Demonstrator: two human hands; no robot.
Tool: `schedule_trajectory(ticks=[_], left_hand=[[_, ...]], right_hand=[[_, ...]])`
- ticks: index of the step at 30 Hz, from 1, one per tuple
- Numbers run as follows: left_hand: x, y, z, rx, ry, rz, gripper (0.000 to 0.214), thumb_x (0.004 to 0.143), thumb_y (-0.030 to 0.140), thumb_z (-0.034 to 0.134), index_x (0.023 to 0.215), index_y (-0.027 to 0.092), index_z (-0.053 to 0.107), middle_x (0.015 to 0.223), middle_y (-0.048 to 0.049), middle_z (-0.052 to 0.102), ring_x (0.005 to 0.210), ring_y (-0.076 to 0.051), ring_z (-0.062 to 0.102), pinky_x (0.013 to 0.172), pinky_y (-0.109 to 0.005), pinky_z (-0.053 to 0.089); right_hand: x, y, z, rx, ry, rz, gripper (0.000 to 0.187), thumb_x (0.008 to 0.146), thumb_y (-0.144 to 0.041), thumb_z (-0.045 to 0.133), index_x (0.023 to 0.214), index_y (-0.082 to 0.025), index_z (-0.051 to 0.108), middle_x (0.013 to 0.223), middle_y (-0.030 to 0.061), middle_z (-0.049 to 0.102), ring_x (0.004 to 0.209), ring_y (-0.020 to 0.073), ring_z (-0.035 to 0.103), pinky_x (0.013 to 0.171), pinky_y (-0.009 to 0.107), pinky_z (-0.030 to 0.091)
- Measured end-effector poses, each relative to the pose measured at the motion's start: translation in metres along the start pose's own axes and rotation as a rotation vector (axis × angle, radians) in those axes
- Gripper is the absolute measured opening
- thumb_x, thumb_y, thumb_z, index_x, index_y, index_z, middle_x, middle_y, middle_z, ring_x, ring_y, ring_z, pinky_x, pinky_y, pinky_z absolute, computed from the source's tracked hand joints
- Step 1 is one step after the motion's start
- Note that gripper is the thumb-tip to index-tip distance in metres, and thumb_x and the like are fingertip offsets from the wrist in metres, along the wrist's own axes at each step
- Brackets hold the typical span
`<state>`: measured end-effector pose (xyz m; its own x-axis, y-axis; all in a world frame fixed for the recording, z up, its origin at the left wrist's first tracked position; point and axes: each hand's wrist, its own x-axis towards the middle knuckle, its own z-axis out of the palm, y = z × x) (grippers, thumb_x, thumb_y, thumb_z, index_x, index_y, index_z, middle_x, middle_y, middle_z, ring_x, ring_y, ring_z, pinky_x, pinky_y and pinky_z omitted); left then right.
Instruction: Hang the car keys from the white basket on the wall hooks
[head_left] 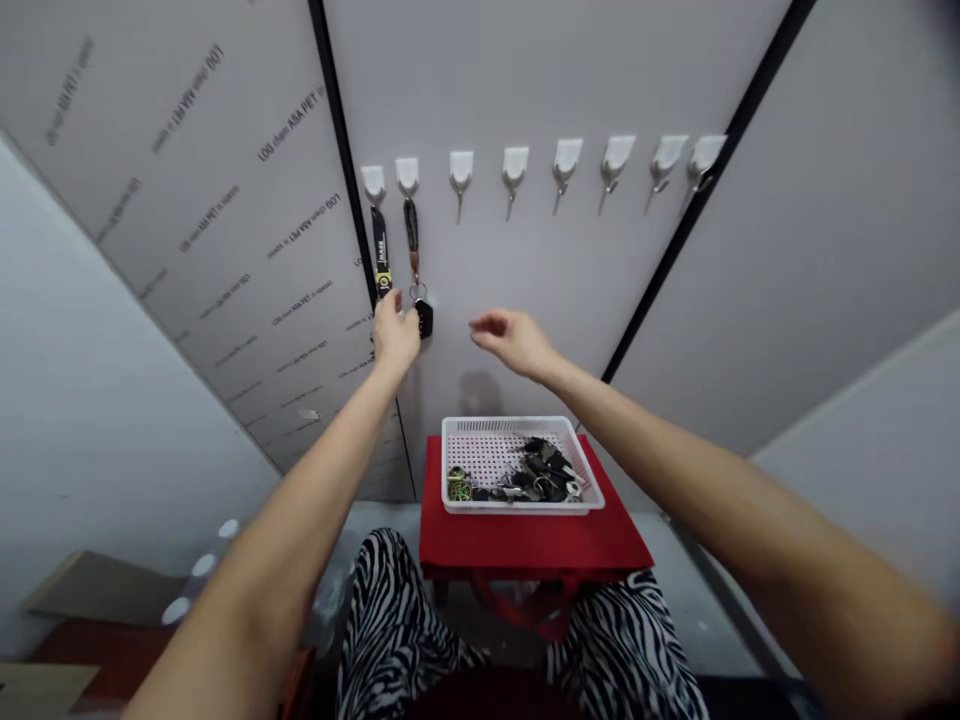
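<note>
My left hand [396,328] is raised to the wall panel, its fingers closed at the lower end of a black key strap [380,240] with white lettering and a yellow patch. That strap hangs from the leftmost hook [373,182]; whatever dangles below it is mostly hidden by the hand. Beside it, a dark braided key fob [412,230] hangs from the second hook [407,174], with a ring and a black six-sided tag [424,318] near my fingers. My right hand [514,340] hovers before the panel, fingers loosely curved with a gap to the thumb, holding nothing visible.
Several more white hooks [515,165] run in a row to the right, with nothing hanging on them. Below, a white perforated basket [480,425] holds keys [544,470] and a green-yellow coiled bundle [459,488]. It stands on a red surface [525,545] in front of my knees.
</note>
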<state>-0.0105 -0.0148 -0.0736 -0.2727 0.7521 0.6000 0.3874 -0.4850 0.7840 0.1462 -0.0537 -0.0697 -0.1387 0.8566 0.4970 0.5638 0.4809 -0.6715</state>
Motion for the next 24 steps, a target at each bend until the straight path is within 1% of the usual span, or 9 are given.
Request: schedule_trajectory(ticks=[2, 4, 6, 8, 11, 14, 17, 21, 24], left_hand=[[-0.031, -0.007, -0.002, -0.011, 0.021, 0.055, 0.035, 0.062, 0.010, 0.040, 0.098, 0.014, 0.042, 0.097, -0.0068, 0.047, 0.089, -0.014, 0.044, 0.080, -0.029, 0.033], [-0.070, -0.016, 0.001, 0.011, -0.070, 0.052, 0.033, 0.064, 0.011, 0.039, 0.096, 0.015, 0.043, 0.096, -0.0062, 0.047, 0.088, -0.014, 0.044, 0.078, -0.028, 0.034], [-0.111, -0.025, 0.009, 0.059, -0.261, 0.001, 0.029, 0.063, 0.010, 0.039, 0.091, 0.015, 0.046, 0.091, -0.0059, 0.049, 0.084, -0.014, 0.045, 0.075, -0.027, 0.036], [-0.147, -0.031, 0.020, 0.106, -0.481, -0.046, 0.028, 0.062, 0.009, 0.038, 0.087, 0.015, 0.049, 0.088, -0.0056, 0.050, 0.082, -0.013, 0.046, 0.073, -0.026, 0.036], [-0.182, -0.036, 0.035, 0.158, -0.751, -0.039, 0.025, 0.063, 0.012, 0.039, 0.084, 0.017, 0.051, 0.085, -0.0045, 0.052, 0.078, -0.013, 0.046, 0.073, -0.026, 0.036], [-0.193, -0.038, 0.043, 0.186, -0.934, 0.032, 0.025, 0.064, 0.017, 0.040, 0.085, 0.019, 0.053, 0.086, -0.0039, 0.054, 0.080, -0.014, 0.046, 0.074, -0.026, 0.035], [-0.192, -0.039, 0.045, 0.201, -1.011, 0.036, 0.026, 0.063, 0.019, 0.041, 0.085, 0.019, 0.054, 0.086, -0.0041, 0.055, 0.079, -0.015, 0.048, 0.072, -0.025, 0.035], [-0.189, -0.042, 0.050, 0.237, -1.012, -0.098, 0.027, 0.060, 0.015, 0.041, 0.084, 0.019, 0.054, 0.071, -0.0019, 0.057, 0.063, -0.012, 0.049, 0.060, -0.022, 0.037], [-0.189, -0.046, 0.052, 0.244, -0.938, -0.188, 0.026, 0.059, 0.009, 0.040, 0.078, 0.018, 0.055, 0.058, 0.0009, 0.053, 0.053, -0.010, 0.046, 0.054, -0.020, 0.035]], right_hand=[[-0.043, 0.028, -0.009, -0.100, -0.155, 0.102, 0.020, 0.060, -0.017, 0.048, 0.078, -0.014, 0.056, 0.074, 0.0036, 0.059, 0.065, 0.0109, 0.053, 0.064, 0.025, 0.040], [-0.081, 0.056, -0.016, -0.248, -0.285, 0.199, 0.020, 0.061, -0.016, 0.046, 0.077, -0.015, 0.057, 0.072, 0.0038, 0.060, 0.064, 0.0120, 0.054, 0.062, 0.025, 0.040], [-0.110, 0.079, -0.020, -0.373, -0.361, 0.262, 0.020, 0.061, -0.015, 0.046, 0.077, -0.017, 0.057, 0.070, 0.0030, 0.060, 0.063, 0.0126, 0.054, 0.061, 0.024, 0.040], [-0.129, 0.094, -0.022, -0.443, -0.403, 0.267, 0.022, 0.060, -0.014, 0.046, 0.078, -0.018, 0.057, 0.072, 0.0030, 0.060, 0.067, 0.0133, 0.053, 0.063, 0.024, 0.039], [-0.142, 0.099, -0.021, -0.485, -0.457, 0.195, 0.026, 0.059, -0.014, 0.046, 0.082, -0.018, 0.056, 0.081, 0.0040, 0.059, 0.078, 0.0152, 0.051, 0.070, 0.025, 0.037], [-0.147, 0.094, -0.019, -0.475, -0.505, 0.111, 0.030, 0.060, -0.015, 0.045, 0.088, -0.018, 0.054, 0.087, 0.0047, 0.056, 0.083, 0.0155, 0.048, 0.074, 0.025, 0.034], [-0.150, 0.090, -0.018, -0.469, -0.537, 0.057, 0.031, 0.059, -0.013, 0.044, 0.089, -0.017, 0.054, 0.085, 0.0061, 0.054, 0.081, 0.0152, 0.047, 0.074, 0.025, 0.034], [-0.153, 0.090, -0.013, -0.522, -0.529, 0.074, 0.029, 0.060, -0.012, 0.044, 0.086, -0.019, 0.055, 0.080, 0.0059, 0.052, 0.075, 0.0140, 0.047, 0.069, 0.024, 0.035], [-0.152, 0.090, -0.009, -0.546, -0.462, 0.116, 0.021, 0.064, -0.017, 0.043, 0.079, -0.018, 0.057, 0.077, 0.0062, 0.052, 0.074, 0.0145, 0.047, 0.067, 0.025, 0.035]])
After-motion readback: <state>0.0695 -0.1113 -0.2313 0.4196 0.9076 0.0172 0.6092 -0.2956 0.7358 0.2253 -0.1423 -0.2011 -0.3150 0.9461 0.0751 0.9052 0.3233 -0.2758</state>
